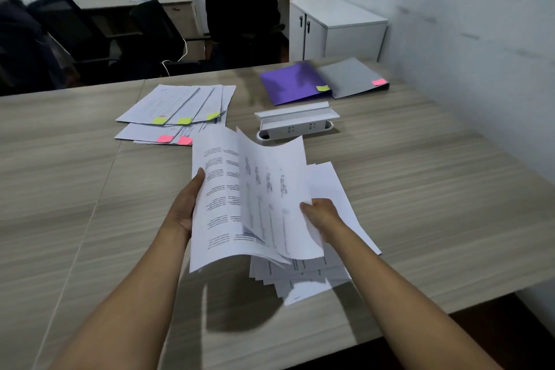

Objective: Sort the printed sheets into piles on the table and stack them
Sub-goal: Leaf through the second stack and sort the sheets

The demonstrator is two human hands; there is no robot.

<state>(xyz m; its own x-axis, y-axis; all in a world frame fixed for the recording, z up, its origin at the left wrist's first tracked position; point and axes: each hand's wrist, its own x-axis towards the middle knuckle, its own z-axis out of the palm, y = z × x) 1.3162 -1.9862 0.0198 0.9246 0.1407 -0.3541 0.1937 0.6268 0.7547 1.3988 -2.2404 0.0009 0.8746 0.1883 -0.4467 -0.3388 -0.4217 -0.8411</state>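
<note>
I have my left hand (185,207) gripping the left edge of a printed sheet (219,198), lifted clear of the tabletop (420,189) and bowed. My right hand (322,215) pinches a second curling sheet (276,198) beside it, thumb on top. Beneath them a loose fan of sheets (303,279) lies near me on the tabletop, edges splayed. Far left sit two sorted piles: one tagged with green notes (177,103), and nearer, partly under it, one with pink notes (156,135). A white socket box (295,123) stands mid-table, with a purple folder (292,82) and a grey folder (351,76) beyond it.
</note>
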